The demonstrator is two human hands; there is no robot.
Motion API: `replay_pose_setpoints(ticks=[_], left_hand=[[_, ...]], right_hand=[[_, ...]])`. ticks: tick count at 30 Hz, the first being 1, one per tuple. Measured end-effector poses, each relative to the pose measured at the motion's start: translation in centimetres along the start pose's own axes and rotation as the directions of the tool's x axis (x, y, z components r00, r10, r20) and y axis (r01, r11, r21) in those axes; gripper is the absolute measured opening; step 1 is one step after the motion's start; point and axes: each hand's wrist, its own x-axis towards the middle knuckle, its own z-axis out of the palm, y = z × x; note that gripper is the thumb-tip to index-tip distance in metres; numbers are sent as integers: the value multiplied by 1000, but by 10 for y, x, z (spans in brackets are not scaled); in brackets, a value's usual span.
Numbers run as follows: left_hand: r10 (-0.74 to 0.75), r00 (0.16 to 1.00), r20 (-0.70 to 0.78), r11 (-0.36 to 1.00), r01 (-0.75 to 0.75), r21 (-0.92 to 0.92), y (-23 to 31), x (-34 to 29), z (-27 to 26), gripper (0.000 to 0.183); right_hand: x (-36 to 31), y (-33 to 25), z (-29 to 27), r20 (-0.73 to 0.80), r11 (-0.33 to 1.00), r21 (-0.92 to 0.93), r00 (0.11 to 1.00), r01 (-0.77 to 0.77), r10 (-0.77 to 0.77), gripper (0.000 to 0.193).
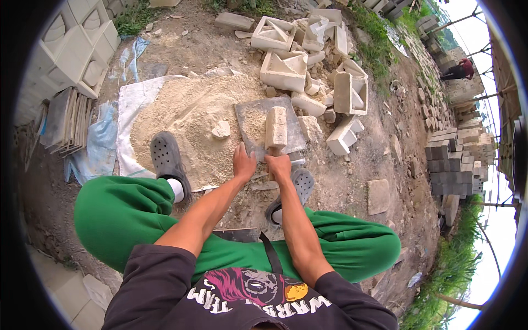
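Observation:
My right hand (279, 166) is closed round the handle of a dusty, blocky mallet (276, 127). The mallet's pale head lies over a dark flat slab (294, 131) on the ground; whether it touches the slab I cannot tell. On the slab's left part is a patch of pale crushed crumbs (254, 124). My left hand (244, 163) is at the slab's near left edge, fingers stretched forward, holding nothing I can see. Left of the slab, a pale lump (221, 130) rests on a spread heap of crushed material (187, 115) over a white sheet (127, 118).
Broken hollow cast blocks (283, 70) are piled beyond the slab. My feet, in grey clogs (166, 157), flank the work area. Thin boards (69, 121) and pale moulded blocks (91, 49) stand at left. Grey blocks (445, 165) are stacked at right; a person (461, 70) is far off.

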Motion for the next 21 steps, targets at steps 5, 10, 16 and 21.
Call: replay_pose_setpoints(ticks=[5,10,16,21], left_hand=[[-313,949,43,931,315,-186,-4,9,16,53],[-397,904,158,877,425,-225,-12,19,7,45],[-357,922,151,890,385,-245,-14,19,1,33],[-352,917,188,882,393,-262,-11,21,4,31]], right_hand=[[-17,-27,-12,-130,965,167,975,200,-180,38],[-9,-49,-6,-102,944,146,954,296,-283,39],[-3,-16,34,-14,949,-258,981,184,-194,51],[13,-11,18,99,979,-196,994,64,-45,49]])
